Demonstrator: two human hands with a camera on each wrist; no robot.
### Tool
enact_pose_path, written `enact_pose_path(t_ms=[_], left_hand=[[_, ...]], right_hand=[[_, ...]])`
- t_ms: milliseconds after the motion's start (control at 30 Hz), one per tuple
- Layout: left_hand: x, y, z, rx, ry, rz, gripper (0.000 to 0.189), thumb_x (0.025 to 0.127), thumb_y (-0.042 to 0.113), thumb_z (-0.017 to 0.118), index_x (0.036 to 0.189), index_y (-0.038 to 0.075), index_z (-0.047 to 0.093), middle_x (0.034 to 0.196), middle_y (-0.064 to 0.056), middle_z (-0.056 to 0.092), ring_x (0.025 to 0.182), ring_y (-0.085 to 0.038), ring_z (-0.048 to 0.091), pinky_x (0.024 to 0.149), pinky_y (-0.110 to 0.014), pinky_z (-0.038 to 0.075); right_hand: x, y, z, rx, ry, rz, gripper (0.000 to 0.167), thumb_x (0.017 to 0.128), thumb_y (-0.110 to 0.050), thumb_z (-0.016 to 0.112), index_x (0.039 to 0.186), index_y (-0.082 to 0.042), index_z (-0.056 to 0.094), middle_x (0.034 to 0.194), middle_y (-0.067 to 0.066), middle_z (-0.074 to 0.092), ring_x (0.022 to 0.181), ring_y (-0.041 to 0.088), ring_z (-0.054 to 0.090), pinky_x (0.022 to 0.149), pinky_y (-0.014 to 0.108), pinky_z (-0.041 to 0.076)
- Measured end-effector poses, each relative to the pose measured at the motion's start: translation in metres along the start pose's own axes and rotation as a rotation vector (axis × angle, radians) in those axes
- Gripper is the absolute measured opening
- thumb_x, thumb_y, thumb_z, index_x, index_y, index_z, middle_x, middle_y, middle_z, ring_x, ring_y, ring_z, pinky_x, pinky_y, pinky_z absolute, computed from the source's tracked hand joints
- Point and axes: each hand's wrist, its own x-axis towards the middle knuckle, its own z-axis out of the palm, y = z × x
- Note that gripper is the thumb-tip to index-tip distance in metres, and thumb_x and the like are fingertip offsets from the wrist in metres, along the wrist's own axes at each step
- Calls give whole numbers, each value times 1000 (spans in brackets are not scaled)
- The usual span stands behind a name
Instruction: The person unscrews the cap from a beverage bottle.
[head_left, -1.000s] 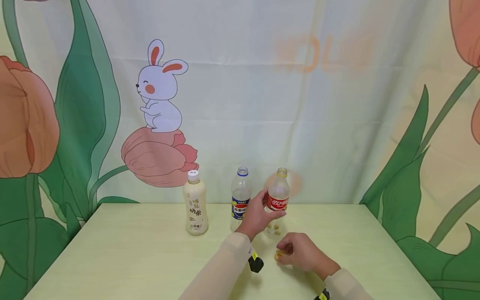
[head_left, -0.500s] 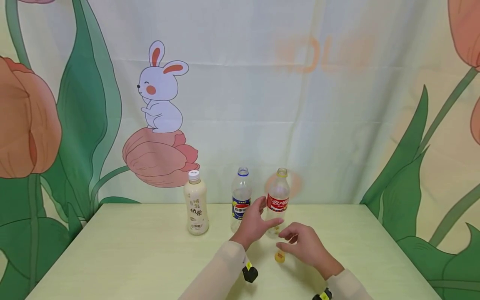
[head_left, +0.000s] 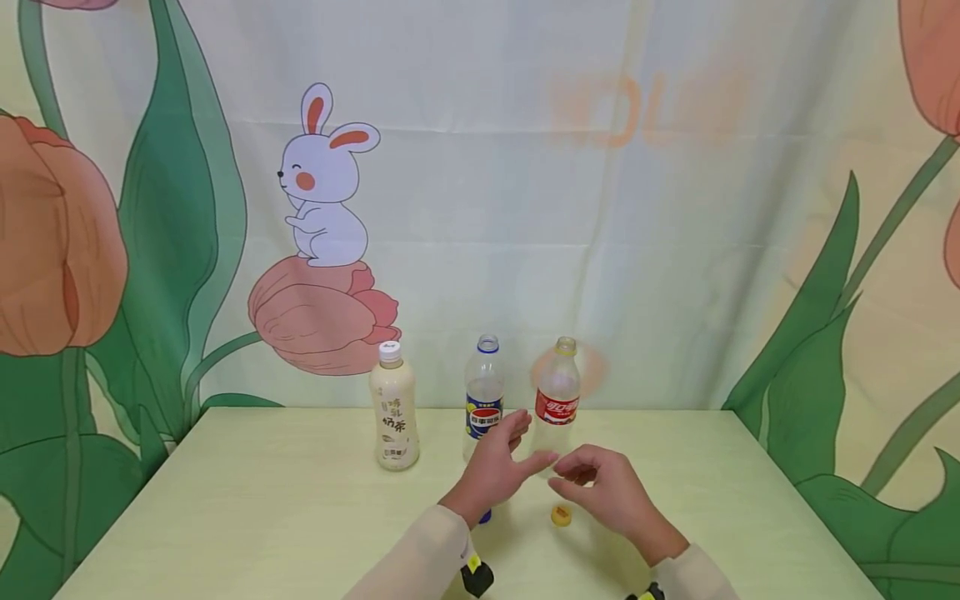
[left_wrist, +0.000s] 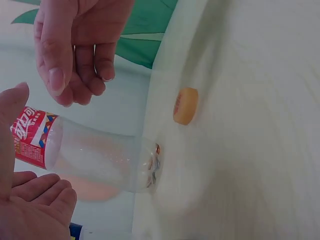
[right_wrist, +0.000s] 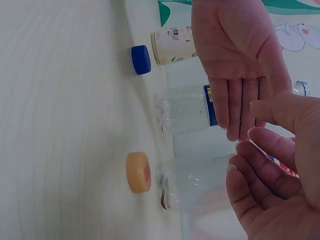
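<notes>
Uncapped and upright, a clear bottle with a red cola label (head_left: 557, 408) stands on the table just beyond my hands. My left hand (head_left: 491, 468), thumb spread from its straight fingers, is apart from that bottle and overlaps the blue-labelled cola bottle (head_left: 484, 392) in the head view. My right hand (head_left: 606, 490) hovers at the right with loosely bent fingers and holds nothing. Below it an orange-yellow bottle cap (head_left: 561, 516) lies on the table. A blue bottle cap (right_wrist: 141, 60) shows fully in the right wrist view; my left wrist mostly hides it in the head view.
A capped milk tea bottle (head_left: 393, 417) stands left of the two open bottles. Behind the pale table (head_left: 262, 500) hangs a printed curtain (head_left: 480, 208) with a rabbit and tulips, close to the table's back edge.
My left hand has let go of the red-labelled bottle and drawn back toward me, down and left. My right hand has released the yellow cap onto the table and risen slightly.
</notes>
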Motion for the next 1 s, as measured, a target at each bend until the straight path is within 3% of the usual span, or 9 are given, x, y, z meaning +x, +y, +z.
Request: enact_pose_path(t_ms=[267,533,700,1000], left_hand=[[-24,-3,-19,53,-13,4,81,92,43,76,153,5,41,156,-15,49,145,-32,47,119,-45,42],[-48,-13,-42,81,40,-10,70,91,45,77,145,8,52,148,-12,58,139,-33,53,116,-47,45],[-58,-15,-54,113,121,-12,67,90,42,78,143,8,55,145,-9,61,137,-31,56,116,-48,45],[-65,-20,-70,167,321,-35,57,90,27,80,138,9,57,139,-9,64,133,-29,58,115,-45,46]], right_hand=[[-1,0,7,67,-1,-6,17,85,-20,85,95,-9,77,90,1,75,80,7,68,74,21,58],[-2,-7,22,136,-39,40,17,86,-21,84,98,-11,77,97,6,76,83,9,69,76,21,58],[-1,-9,31,154,-62,10,18,87,-20,83,99,-9,77,99,10,77,84,9,70,77,20,59],[13,-23,45,191,-58,-10,17,88,-22,82,100,-11,77,97,4,78,86,11,71,79,20,58]])
